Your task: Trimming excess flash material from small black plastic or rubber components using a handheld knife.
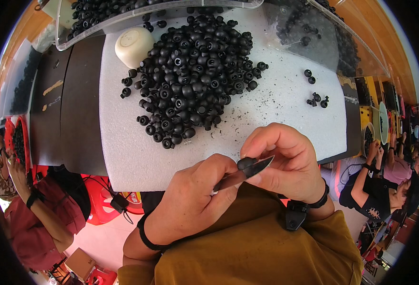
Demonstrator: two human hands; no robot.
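Note:
My left hand (pixel 192 202) is closed around a small knife (pixel 259 166). Its pointed blade extends toward my right hand (pixel 288 159), whose thumb and fingertips pinch a small round black rubber or plastic part (pixel 245 163). Blade and part appear to touch, and my fingers hide some of both. Beyond my hands, a big heap of similar black parts (pixel 190 76) lies on a white foam sheet (pixel 128 166). A few more loose black parts (pixel 317 98) lie at the right of the sheet.
A cream-coloured cup (pixel 134 46) rests tipped beside the heap. Clear plastic bins (pixel 162 9) with black parts stand at the far edge, with a clear bag (pixel 304 42) at the far right. Black crumbs dot the foam. Other people (pixel 43 209) sit on both sides.

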